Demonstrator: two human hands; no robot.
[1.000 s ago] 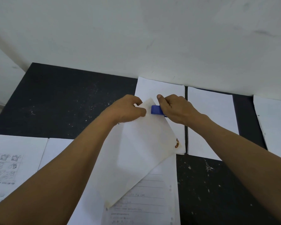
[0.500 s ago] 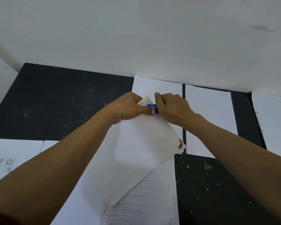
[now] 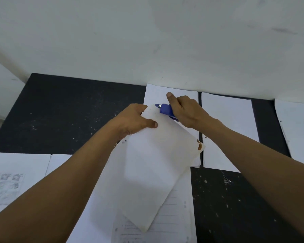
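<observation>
Black tabletop, flecked white, butted against a white wall. Far left: printed sheet lying flat at the near edge, plain sheet just beside it. Left of centre: left hand pinching the upper left edge of a white paper stack, thumb pressed on top, fingers curled behind the edge. Stack held tilted, brown stain on its right corner, lower point overlapping a lined sheet flat beneath. At the stack's top corner: blue stapler, metal nose at the paper edge; whether any paper sits inside, cannot tell. Right hand gripping the stapler, fingers wrapped round its body, thumb raised clear. Behind both hands: rear sheet flat against the wall. Further right: middle-right sheet, then far-right sheet, both flat, apart, dark tabletop showing between.
</observation>
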